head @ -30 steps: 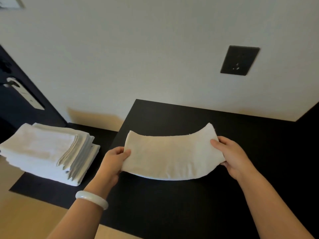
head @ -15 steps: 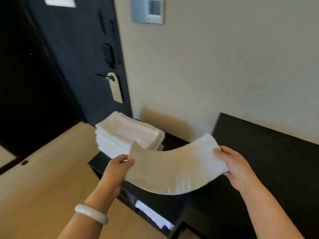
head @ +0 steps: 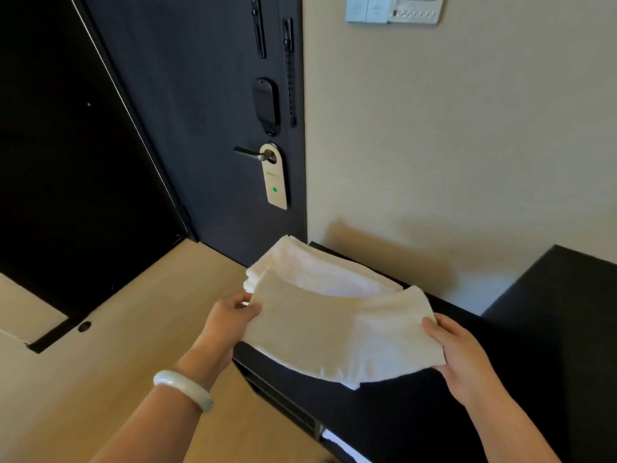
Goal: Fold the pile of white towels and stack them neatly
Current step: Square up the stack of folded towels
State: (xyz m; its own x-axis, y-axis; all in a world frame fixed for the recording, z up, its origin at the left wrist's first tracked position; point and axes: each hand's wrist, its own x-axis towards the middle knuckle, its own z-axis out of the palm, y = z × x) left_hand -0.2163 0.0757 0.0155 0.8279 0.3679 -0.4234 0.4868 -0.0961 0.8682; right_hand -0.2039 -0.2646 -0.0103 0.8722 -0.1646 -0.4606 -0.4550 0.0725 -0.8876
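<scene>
- Head view is looking down on a folded white towel [head: 337,332] that both hands are holding up in the air, with its middle sagging into a shallow curve.
- The left hand [head: 227,320] is pinching the towel's left edge, thumb on top and fingers curled underneath.
- The right hand [head: 457,355] is gripping the right edge the same way, thumb lying on the cloth and fingers tucked below.
- The towel is hanging over the front edge of a low black cabinet [head: 500,379], just in front of a stack of folded towels [head: 310,265] that is sitting on the cabinet's left end by the wall; whether the towel is touching the stack cannot be told.
- A pale bracelet [head: 183,389] is sitting on the left wrist.
- Behind the stack, a dark door [head: 200,128] is standing closed, and a door hanger [head: 275,182] with a green dot is hanging from its handle [head: 248,153].
- A control panel [head: 395,8] is showing high on the beige wall [head: 467,145].
- Light wooden floor [head: 100,362] is lying under the left arm.
</scene>
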